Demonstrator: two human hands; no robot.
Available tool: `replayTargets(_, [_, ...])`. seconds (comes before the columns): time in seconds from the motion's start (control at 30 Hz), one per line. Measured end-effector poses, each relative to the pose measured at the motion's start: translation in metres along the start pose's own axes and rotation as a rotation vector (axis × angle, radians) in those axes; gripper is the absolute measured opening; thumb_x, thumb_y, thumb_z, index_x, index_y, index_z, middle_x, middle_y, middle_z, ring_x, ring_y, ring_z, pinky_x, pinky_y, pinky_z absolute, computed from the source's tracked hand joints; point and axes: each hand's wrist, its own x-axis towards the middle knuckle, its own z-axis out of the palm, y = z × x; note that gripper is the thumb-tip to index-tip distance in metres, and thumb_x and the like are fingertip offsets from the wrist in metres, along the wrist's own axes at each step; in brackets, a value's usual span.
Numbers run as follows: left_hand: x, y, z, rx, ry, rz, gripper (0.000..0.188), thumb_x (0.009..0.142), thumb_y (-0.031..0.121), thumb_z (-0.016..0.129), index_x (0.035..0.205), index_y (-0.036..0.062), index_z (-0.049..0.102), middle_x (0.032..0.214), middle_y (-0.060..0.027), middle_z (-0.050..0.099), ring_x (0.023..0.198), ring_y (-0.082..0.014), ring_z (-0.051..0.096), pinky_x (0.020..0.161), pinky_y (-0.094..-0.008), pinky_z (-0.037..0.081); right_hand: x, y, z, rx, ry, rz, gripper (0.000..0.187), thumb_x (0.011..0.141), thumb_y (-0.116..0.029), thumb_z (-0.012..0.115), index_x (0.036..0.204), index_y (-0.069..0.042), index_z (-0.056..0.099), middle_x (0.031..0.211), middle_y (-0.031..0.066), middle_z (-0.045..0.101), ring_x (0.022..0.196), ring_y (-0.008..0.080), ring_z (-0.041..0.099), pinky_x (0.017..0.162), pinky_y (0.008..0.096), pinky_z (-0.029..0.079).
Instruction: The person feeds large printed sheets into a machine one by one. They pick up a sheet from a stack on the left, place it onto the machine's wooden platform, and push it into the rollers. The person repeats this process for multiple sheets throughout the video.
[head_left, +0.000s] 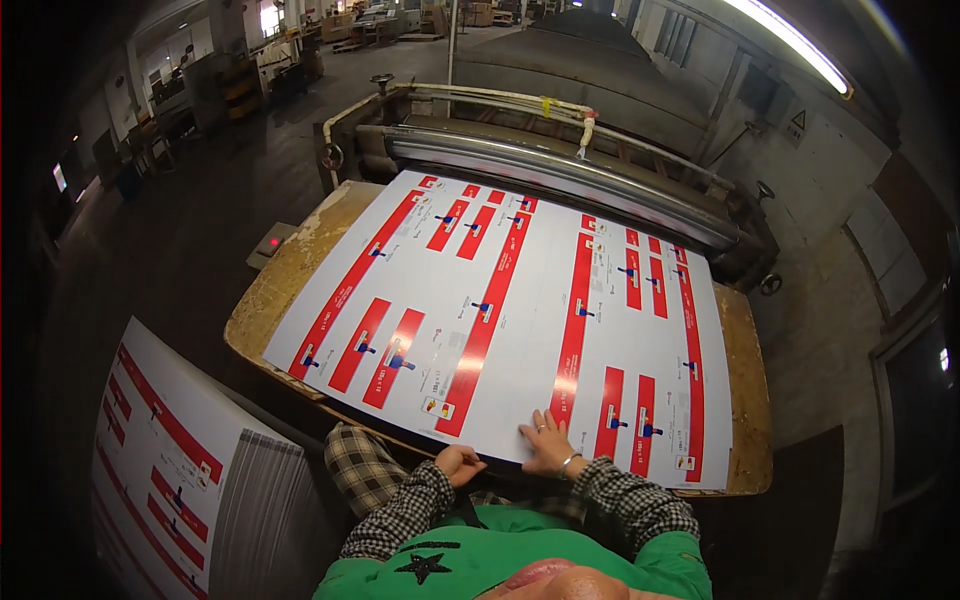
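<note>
A large white printed sheet [540, 300] with red bands and small blue figures lies flat on a wooden feed table [262, 312]. Its far edge reaches the long metal roller [560, 172] of a machine. My left hand [460, 466] is closed at the sheet's near edge, thumb and fingers pinched together there. Just to the right, my right hand [547, 445] rests on the sheet near the same edge, fingers spread. It wears a ring and a bracelet. Checked sleeves cover both forearms.
A tall stack of similar printed sheets [262, 510] stands at the lower left, beside the table. A pipe frame [480, 90] runs above the roller, with handwheels at the machine's ends. A small box with a red light [274, 242] sits by the table's left side.
</note>
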Motion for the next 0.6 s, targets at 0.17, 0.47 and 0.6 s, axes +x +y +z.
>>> replayTargets(0.17, [0.018, -0.001, 0.010, -0.187, -0.393, -0.094, 0.031, 0.081, -0.003, 0.049, 0.111, -0.0089, 0.053, 0.118, -0.0225, 0.053, 0.114, -0.0319, 0.048, 0.105, -0.0405, 0.032, -0.001, 0.025, -0.028, 0.296, -0.016, -0.168, 0.019, 0.079, -0.020, 0.054, 0.088, -0.004, 0.059, 0.092, 0.0179, 0.058, 0.089, 0.0341, 0.056, 0.072, 0.0419, 0.046])
replayTargets(0.47, [0.028, 0.043, 0.044, -0.003, -0.256, 0.113, 0.044, 0.094, 0.033, 0.041, 0.127, 0.0028, 0.043, 0.125, -0.0186, 0.048, 0.114, -0.0319, 0.049, 0.096, -0.0503, 0.041, -0.019, 0.004, -0.080, 0.391, 0.276, -0.293, 0.020, 0.083, -0.013, 0.054, 0.099, -0.002, 0.061, 0.094, 0.0163, 0.064, 0.087, 0.0313, 0.062, 0.076, 0.0344, 0.050])
replayTargets(0.6, [0.027, 0.051, 0.041, 0.031, -0.233, 0.127, 0.045, 0.094, 0.034, 0.040, 0.127, 0.0041, 0.043, 0.124, -0.0182, 0.049, 0.113, -0.0325, 0.050, 0.094, -0.0507, 0.043, -0.014, 0.007, -0.079, 0.547, 0.208, -0.209, 0.016, 0.084, -0.013, 0.052, 0.092, -0.002, 0.058, 0.087, 0.0154, 0.061, 0.081, 0.0319, 0.060, 0.072, 0.0362, 0.049])
